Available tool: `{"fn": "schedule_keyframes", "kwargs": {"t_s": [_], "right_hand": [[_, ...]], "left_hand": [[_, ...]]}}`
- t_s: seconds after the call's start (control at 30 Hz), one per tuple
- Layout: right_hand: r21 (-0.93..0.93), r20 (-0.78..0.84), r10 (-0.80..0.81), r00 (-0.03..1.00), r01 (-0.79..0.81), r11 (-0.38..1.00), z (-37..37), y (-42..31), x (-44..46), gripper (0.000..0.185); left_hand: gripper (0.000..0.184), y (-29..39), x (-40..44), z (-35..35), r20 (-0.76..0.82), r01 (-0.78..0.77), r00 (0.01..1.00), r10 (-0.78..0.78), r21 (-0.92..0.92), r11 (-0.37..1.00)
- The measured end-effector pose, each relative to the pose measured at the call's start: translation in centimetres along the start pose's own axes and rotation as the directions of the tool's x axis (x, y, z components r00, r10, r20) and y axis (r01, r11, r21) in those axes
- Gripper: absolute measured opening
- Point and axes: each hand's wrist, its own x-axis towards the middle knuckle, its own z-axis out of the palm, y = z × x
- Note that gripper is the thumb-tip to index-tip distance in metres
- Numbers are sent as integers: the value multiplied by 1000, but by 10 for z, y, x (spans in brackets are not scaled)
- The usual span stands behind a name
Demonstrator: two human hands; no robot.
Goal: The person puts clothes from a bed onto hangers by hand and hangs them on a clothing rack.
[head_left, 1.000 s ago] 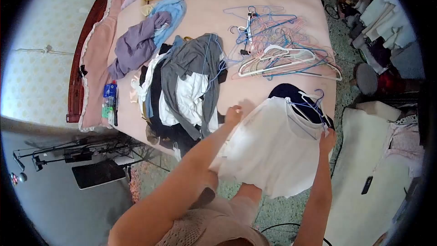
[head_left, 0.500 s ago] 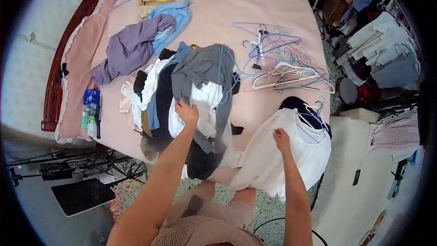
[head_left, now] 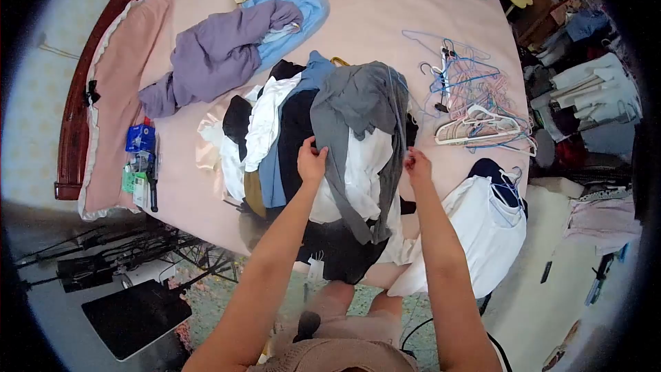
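Grey garment: crumpled on top of the clothes pile on the pink bed, directly in front of me. My left hand is by its left edge, over black cloth; fingers loosely bent, thumb and forefinger a little apart, nothing seen between them. My right hand is just beside the right edge, fingers curled close; whether they pinch any fabric I cannot tell.

Step in hand, my judgement: getting hold of the grey at both sides. Method: close thumb and forefinger on the grey layer only, leaving the white cloth and the black beneath. Raise both sides evenly and slowly, so lower layers are not dragged along.

Appearance: plain mid-grey, seemingly soft. Bunched and creased at the far end; two long lengths run toward me, close together at their ends, white showing between. Collar or hem: cannot make out.
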Motion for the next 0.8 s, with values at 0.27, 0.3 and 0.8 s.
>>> {"fn": "schedule_keyframes", "kwargs": {"t_s": [0.27, 0.3, 0.8], "right_hand": [[-191, -576, -171, 799, 72, 979, -97, -20, -15, 28], [-193, -573, -174, 801, 75, 978, -96, -17, -21, 28], [-433, 178, -113, 978, 181, 883, 123, -18, -86, 17]], "left_hand": [[17, 9, 21, 10, 33, 78, 997, -71, -398, 914], [12, 20, 16, -1, 138, 177, 984, -112, -687, 705], [12, 48, -110, -75, 541, 59, 809, 228, -461, 885]]}}
